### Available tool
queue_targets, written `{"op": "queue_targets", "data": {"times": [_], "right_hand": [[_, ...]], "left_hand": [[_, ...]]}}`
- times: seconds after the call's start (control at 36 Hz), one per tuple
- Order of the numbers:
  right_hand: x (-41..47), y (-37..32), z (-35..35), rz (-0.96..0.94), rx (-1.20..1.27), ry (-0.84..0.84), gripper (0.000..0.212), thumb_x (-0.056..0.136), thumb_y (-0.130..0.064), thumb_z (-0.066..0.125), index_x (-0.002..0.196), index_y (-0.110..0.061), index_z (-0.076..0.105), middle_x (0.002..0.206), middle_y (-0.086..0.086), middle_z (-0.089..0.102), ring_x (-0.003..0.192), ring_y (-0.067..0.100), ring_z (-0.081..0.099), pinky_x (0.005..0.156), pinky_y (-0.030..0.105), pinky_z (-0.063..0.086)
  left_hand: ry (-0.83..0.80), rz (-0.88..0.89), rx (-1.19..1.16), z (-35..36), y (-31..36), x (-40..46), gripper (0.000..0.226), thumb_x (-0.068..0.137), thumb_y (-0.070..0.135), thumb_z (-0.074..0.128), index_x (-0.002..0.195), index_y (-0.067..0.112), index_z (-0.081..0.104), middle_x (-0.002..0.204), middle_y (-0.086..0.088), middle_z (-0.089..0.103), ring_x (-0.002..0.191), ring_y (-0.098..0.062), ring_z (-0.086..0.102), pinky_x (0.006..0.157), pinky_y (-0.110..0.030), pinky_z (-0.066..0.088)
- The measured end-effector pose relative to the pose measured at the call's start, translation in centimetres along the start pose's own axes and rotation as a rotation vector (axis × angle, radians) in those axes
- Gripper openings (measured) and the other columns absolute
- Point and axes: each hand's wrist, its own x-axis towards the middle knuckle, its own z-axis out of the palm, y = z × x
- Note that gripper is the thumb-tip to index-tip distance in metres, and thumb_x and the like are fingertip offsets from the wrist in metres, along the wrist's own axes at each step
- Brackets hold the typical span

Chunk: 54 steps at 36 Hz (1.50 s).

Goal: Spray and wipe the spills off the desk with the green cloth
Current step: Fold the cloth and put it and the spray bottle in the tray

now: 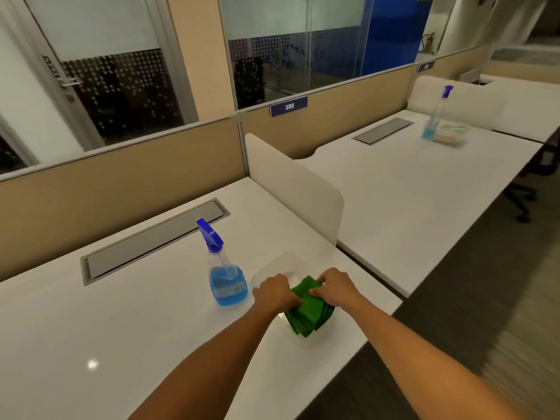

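Note:
A folded green cloth [309, 313] lies in a clear plastic container [281, 263] near the right front of the white desk [121, 328]. My left hand [274, 294] grips the cloth's left edge and my right hand [335, 286] pinches its upper right corner. A spray bottle [225, 277] with blue liquid and a blue trigger head stands upright just left of my left hand. No spill is visible on the desk.
A grey cable tray lid [154, 241] runs along the back of the desk. A white divider [291, 189] separates it from the neighbouring desk [424, 183], where a second spray bottle [433, 116] and container [451, 133] stand. Tan partitions [121, 183] line the back. Office chairs [527, 189] are at right.

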Motion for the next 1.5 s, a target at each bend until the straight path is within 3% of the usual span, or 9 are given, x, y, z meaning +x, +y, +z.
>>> {"op": "queue_targets", "data": {"times": [0.17, 0.42, 0.67, 0.75, 0.86, 0.97, 1.22, 1.36, 1.5], "right_hand": [[0.5, -0.3, 1.7, -0.031, -0.227, -0.025, 0.032, 0.092, -0.03, 0.071, 0.11, -0.006, 0.062, 0.112, 0.014, 0.071, 0.098, 0.028, 0.069, 0.07, 0.029, 0.048], [0.6, 0.2, 3.9, -0.091, -0.426, -0.012, 0.022, 0.101, -0.02, 0.057, 0.118, -0.009, 0.062, 0.117, 0.012, 0.069, 0.104, 0.028, 0.068, 0.085, 0.034, 0.056], [0.3, 0.8, 4.8, -0.143, -0.517, -0.004, 0.02, 0.104, -0.022, 0.052, 0.116, -0.01, 0.063, 0.114, 0.009, 0.071, 0.099, 0.024, 0.069, 0.079, 0.03, 0.052], [0.3, 0.4, 4.2, -0.168, -0.533, 0.005, 0.02, 0.103, -0.021, 0.054, 0.117, -0.01, 0.063, 0.114, 0.01, 0.07, 0.1, 0.025, 0.069, 0.079, 0.03, 0.053], [0.5, -1.1, 3.0, -0.196, -0.533, 0.024, 0.019, 0.101, -0.021, 0.056, 0.112, -0.01, 0.065, 0.112, 0.01, 0.07, 0.099, 0.027, 0.069, 0.073, 0.031, 0.051], [1.1, -3.7, 1.8, -0.246, -0.378, 0.035, 0.033, 0.1, -0.032, 0.059, 0.126, -0.013, 0.065, 0.122, 0.008, 0.07, 0.106, 0.027, 0.067, 0.083, 0.034, 0.055], [1.6, -12.7, 3.5, -0.453, -0.088, -0.018, 0.077, 0.094, -0.046, 0.068, 0.157, -0.022, 0.032, 0.153, 0.007, 0.051, 0.137, 0.026, 0.052, 0.111, 0.041, 0.046], [2.0, -16.2, 6.0, -0.546, -0.032, -0.064, 0.086, 0.09, -0.043, 0.074, 0.159, -0.021, 0.027, 0.154, 0.008, 0.049, 0.137, 0.029, 0.05, 0.106, 0.042, 0.047], [3.0, -17.6, 8.1, -0.552, 0.066, -0.136, 0.063, 0.088, -0.031, 0.079, 0.14, -0.018, 0.047, 0.129, 0.007, 0.065, 0.115, 0.026, 0.063, 0.084, 0.032, 0.05]], "left_hand": [[0.001, 0.025, 0.202, 1.5, -0.9, 1.1, 0.057, 0.078, 0.049, 0.071, 0.124, 0.018, 0.056, 0.119, -0.003, 0.065, 0.117, -0.024, 0.056, 0.112, -0.046, 0.033], [0.016, 0.019, 0.342, 4.2, -1.8, 1.0, 0.039, 0.084, 0.05, 0.064, 0.112, 0.023, 0.063, 0.11, 0.0, 0.066, 0.112, -0.021, 0.054, 0.107, -0.044, 0.028], [0.172, 0.091, 0.214, 5.5, -2.7, -0.6, 0.031, 0.092, 0.042, 0.051, 0.112, 0.024, 0.065, 0.115, -0.002, 0.067, 0.12, -0.025, 0.047, 0.1, -0.044, 0.031], [0.295, 0.079, 0.042, 6.0, -2.9, -2.0, 0.053, 0.093, 0.042, 0.056, 0.143, 0.028, 0.044, 0.158, -0.002, 0.035, 0.146, -0.028, 0.026, 0.117, -0.047, 0.025], [0.467, -0.024, -0.32, 6.8, -2.6, -4.5, 0.084, 0.093, 0.039, 0.061, 0.157, 0.023, 0.01, 0.167, -0.004, -0.008, 0.153, -0.03, 0.002, 0.121, -0.046, 0.024], [0.465, -0.161, -0.693, 7.4, -2.2, -6.3, 0.084, 0.093, 0.034, 0.064, 0.157, 0.018, 0.011, 0.167, -0.008, 0.004, 0.152, -0.028, 0.015, 0.119, -0.041, 0.028], [0.323, -0.338, -0.817, 7.4, -2.9, -6.3, 0.052, 0.096, 0.021, 0.061, 0.145, 0.016, 0.044, 0.145, -0.006, 0.056, 0.111, -0.024, 0.068, 0.099, -0.04, 0.056], [0.307, -0.369, -0.75, 6.4, -3.2, -5.4, 0.049, 0.096, 0.019, 0.061, 0.143, 0.014, 0.048, 0.141, -0.005, 0.058, 0.124, -0.021, 0.06, 0.103, -0.032, 0.048], [0.279, -0.381, -0.721, 5.6, -3.6, -4.7, 0.047, 0.096, 0.015, 0.06, 0.142, 0.012, 0.049, 0.142, -0.006, 0.057, 0.126, -0.021, 0.058, 0.105, -0.031, 0.047]]}}
